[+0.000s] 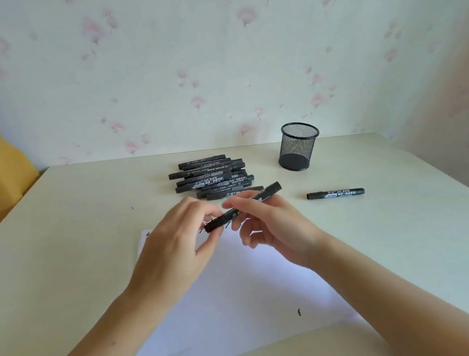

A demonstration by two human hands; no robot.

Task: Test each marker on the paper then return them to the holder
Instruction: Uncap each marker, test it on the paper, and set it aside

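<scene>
Black marker (pixel 265 192), slim round barrel w/ white label print, held tilted above the paper (pixel 238 305). Left hand (pixel 174 248) pinches its near end, right hand (pixel 262 220) grips mid-barrel. Paper: white, smooth, few ink marks. Matte black marker pile (pixel 210 177) and round wire-mesh holder (pixel 298 146) at worktop (pixel 76 234) rear; one spare marker (pixel 335 193) lies right.

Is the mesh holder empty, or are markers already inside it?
Empty: through the holder mesh only its bare bottom shows.
</scene>
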